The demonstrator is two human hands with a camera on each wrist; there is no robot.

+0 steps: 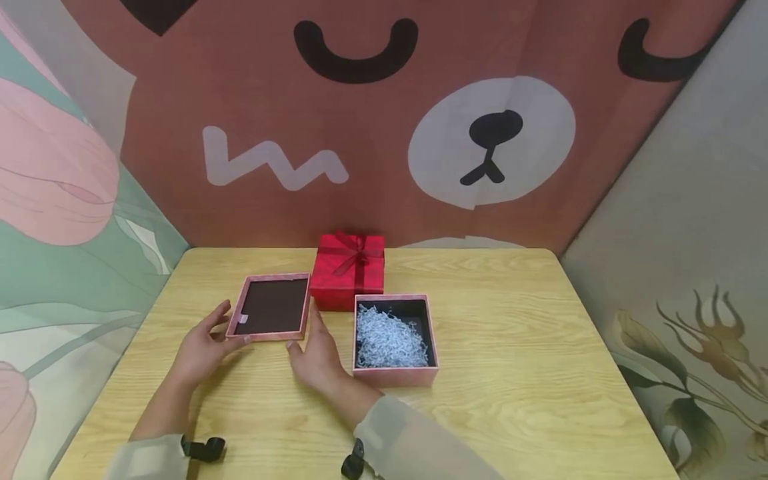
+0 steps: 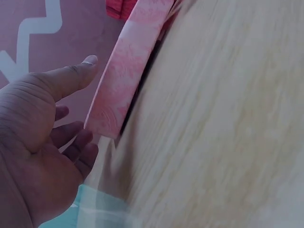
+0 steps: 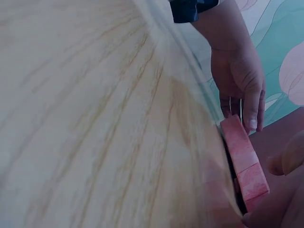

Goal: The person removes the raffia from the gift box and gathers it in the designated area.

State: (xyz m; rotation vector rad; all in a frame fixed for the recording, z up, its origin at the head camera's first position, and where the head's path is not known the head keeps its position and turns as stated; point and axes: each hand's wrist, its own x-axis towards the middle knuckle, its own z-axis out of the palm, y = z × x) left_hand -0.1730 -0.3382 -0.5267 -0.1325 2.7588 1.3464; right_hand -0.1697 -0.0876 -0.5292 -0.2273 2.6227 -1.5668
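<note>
Two hands frame one shallow square lid, pink-walled and dark-lined, lying on the counter's left half toward the far left corner! The left hand (image 1: pixel 204 353), fingers loose and unclenched, meets the near left corner of the lid (image 1: pixel 276 303); the right hand (image 1: pixel 318 353) runs straight, released fingers along its right edge. Two boxes as well: a pink one (image 1: pixel 396 379) stuffed with crinkly blue paper shreds (image 1: pixel 390 340), and a glossy red one (image 1: pixel 333 300) with a ribbon bow (image 1: pixel 360 260), by the far edge of the grained wooden counter (image 1: pixel 510 347). The wrist views reveal the lid's mottled outer wall; only the head view shows its lining.
</note>
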